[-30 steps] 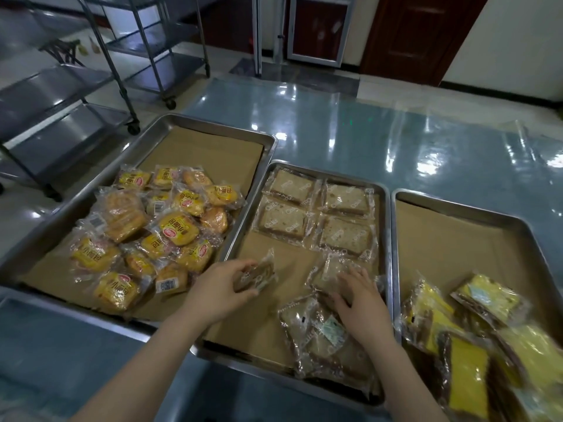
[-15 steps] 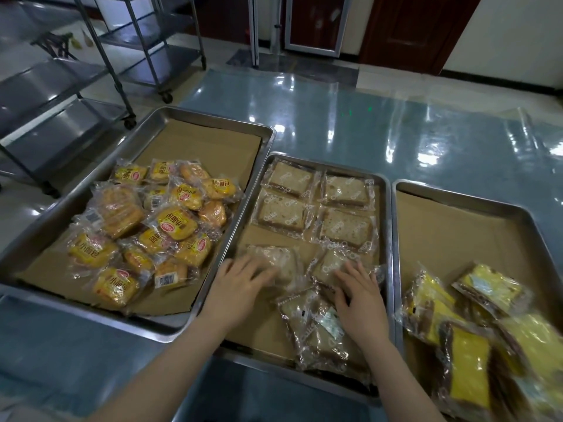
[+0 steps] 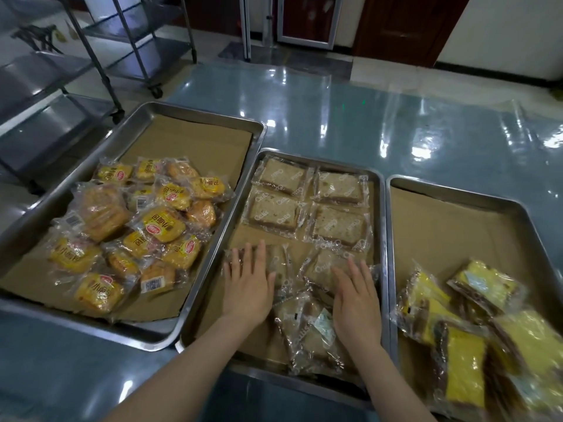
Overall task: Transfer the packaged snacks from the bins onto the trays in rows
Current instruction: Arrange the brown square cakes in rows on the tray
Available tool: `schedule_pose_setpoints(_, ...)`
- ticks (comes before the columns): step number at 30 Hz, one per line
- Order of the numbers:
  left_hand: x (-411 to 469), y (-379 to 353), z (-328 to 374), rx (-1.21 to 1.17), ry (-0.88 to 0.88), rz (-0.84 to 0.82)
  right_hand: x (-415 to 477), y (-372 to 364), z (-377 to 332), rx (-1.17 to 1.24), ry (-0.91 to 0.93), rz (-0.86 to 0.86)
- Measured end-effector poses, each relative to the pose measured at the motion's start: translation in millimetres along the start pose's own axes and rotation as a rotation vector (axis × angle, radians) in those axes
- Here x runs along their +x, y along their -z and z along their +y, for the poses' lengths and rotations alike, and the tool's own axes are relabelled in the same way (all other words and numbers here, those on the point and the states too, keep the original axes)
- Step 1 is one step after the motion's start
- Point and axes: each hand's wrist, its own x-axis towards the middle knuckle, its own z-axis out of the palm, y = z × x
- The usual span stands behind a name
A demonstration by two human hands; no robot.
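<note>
3 metal trays are being viewed side by side on a glossy table (image 3: 350,123), rims nearly touching. The middle tray (image 3: 381,239) is being filled: 4 brown packaged snacks (image 3: 307,205) are lying in 2 neat rows at its far end, close to the rim. A 5th packet (image 3: 275,263) is being pressed flat by the left hand (image 3: 248,287), fingers spread, nothing gripped — placed just below the left column. The right hand (image 3: 355,303) is being laid open, palm down, on a 6th packet (image 3: 324,266) that is tilted beneath the right column. A loose heap of the same packets (image 3: 307,339) is crowding the tray's near edge between both wrists. Bare liner is being left along the near-left side of that tray.

The left tray (image 3: 170,106) is holding piled yellow bun packets (image 3: 137,226), its far part open. The right tray (image 3: 457,185) — far half open — is holding yellow cake packets (image 3: 475,327) at the near end.
</note>
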Motion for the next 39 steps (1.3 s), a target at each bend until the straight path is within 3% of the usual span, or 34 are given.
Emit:
schedule_pose_setpoints(7, 26, -15, -12, 0.169, -0.094, -0.118, 6, -2, 4, -0.168, -0.005, -0.238)
schedule_pose_setpoints(14, 34, -15, -20, 0.162, -0.159, -0.157, 32, 1, -8, -0.155, -0.033, -0.160)
schedule_pose_setpoints(19, 36, -12, -24, 0.162, -0.178, -0.179, 45, -10, -8, -0.242, -0.022, -0.321)
schedule_pose_setpoints(30, 45, 4, -21, 0.206, -0.229, -0.253, 39, -10, 6, -0.280, 0.032, -0.414)
schedule_pose_setpoints(33, 36, 13, -14, 0.147, -0.252, -0.170, 37, 3, 3, -0.177, 0.040, -0.415)
schedule_pose_setpoints(36, 1, 13, -14, -0.108, -0.222, 0.088, 15, 21, 4, 0.014, 0.014, -0.174)
schedule_pose_setpoints(39, -36, 4, -20, -0.420, -0.039, 0.012, -15, 32, 12, 0.221, -0.068, -0.080)
